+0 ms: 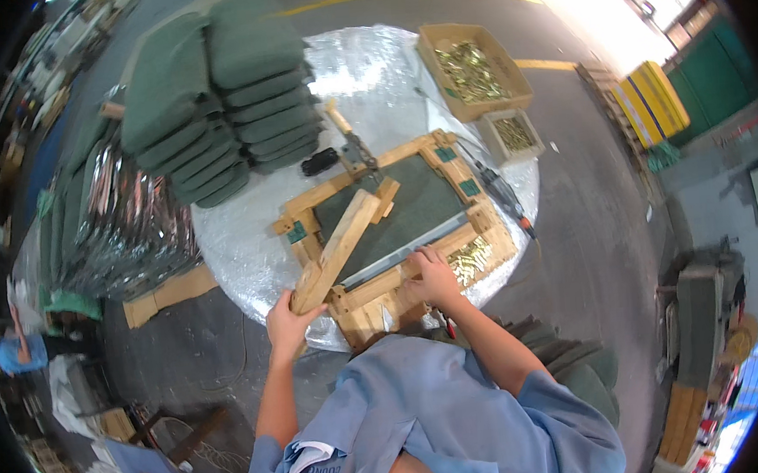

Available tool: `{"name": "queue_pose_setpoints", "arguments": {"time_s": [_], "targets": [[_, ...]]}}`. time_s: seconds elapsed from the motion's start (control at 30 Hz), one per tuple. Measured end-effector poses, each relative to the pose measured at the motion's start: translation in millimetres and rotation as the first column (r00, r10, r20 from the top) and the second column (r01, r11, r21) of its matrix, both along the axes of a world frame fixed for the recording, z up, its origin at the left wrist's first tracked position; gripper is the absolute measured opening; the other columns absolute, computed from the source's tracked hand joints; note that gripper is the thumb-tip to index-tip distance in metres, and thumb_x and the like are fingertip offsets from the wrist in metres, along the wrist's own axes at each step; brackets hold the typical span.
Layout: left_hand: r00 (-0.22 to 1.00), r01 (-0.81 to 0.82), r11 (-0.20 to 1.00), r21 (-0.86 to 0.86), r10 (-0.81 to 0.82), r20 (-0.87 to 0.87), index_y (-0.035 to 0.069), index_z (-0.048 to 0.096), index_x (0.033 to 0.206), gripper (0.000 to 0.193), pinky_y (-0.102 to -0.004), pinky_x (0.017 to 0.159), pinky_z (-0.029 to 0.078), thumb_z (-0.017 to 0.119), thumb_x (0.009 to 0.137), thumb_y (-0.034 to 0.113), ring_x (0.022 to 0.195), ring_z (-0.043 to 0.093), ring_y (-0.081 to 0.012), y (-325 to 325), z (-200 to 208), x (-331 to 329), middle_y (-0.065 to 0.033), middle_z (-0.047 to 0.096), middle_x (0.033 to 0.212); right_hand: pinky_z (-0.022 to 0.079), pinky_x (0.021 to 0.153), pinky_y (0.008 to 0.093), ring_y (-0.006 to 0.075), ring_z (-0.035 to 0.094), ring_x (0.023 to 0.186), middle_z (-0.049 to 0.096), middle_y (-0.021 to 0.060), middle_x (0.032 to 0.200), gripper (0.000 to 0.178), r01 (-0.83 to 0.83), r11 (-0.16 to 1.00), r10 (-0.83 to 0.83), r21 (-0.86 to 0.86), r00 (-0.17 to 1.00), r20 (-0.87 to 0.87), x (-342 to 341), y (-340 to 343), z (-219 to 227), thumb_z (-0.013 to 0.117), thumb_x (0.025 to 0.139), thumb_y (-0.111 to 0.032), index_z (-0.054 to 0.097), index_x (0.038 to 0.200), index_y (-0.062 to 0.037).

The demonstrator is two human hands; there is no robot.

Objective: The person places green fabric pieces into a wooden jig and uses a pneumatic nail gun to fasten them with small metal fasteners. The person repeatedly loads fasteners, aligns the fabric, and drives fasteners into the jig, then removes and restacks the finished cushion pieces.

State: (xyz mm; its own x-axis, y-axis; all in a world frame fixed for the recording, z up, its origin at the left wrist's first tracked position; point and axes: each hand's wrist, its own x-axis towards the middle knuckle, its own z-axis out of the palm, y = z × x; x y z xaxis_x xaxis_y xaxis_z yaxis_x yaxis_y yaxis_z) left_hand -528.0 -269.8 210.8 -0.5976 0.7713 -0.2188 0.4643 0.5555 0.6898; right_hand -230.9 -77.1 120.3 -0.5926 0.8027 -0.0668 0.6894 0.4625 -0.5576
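Observation:
My left hand (290, 323) is closed around the near end of a thick wooden bar (338, 250). The bar lies slantwise over a square wooden jig frame (327, 190), and a short wooden piece (384, 201) shows at its far end. Inside the frame lies a dark green padded panel (401, 201), with a grey metal strip (406, 250) along its near edge. My right hand (433, 278) grips the frame's near rail, its fingertips close to the strip. Small brass-coloured hardware pieces (469, 261) lie in the frame's tray to the right of that hand.
Plastic wrap covers the round table (240, 259). Stacks of green cushions (253, 43) stand at the far left. A carton of brass pieces (473, 67) and a smaller box (511, 135) sit far right. A toggle clamp (355, 150) and a power screwdriver (503, 194) are beside the frame.

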Motion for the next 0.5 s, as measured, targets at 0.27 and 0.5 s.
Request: {"name": "queue_pose_setpoints", "arguments": {"time_s": [0.27,0.5], "targets": [[0.801,-0.586,0.806,0.084,0.562,0.206,-0.005,0.076,0.109,0.064,-0.0446,0.084,0.057,0.078,0.093,0.057,0.095,0.077,-0.0358,-63.2,-118.4,-14.4,-0.023,0.079,0.098,0.018,0.133,0.0497,0.0394,0.016,0.165,0.013,0.0297,0.176,0.117,0.094,0.484,-0.768,-0.87,0.521,-0.371,-44.1,7.2,17.5,0.081,0.096,-0.047,0.006,0.171,0.0013],[0.681,-0.716,0.696,-0.063,0.715,0.159,-0.008,0.073,0.117,0.09,-0.0486,0.096,0.055,0.062,0.093,0.078,0.109,0.074,-0.0449,-23.8,-164.4,-53.1,-0.03,0.077,0.106,0.018,0.133,0.046,0.0363,0.023,0.16,0.018,0.0241,0.172,0.123,-0.02,0.082,-0.959,-0.996,0.269,-0.084,-85.3,39.5,2.3,0.085,0.086,-0.062,0.013,0.17,-0.0067]]}}
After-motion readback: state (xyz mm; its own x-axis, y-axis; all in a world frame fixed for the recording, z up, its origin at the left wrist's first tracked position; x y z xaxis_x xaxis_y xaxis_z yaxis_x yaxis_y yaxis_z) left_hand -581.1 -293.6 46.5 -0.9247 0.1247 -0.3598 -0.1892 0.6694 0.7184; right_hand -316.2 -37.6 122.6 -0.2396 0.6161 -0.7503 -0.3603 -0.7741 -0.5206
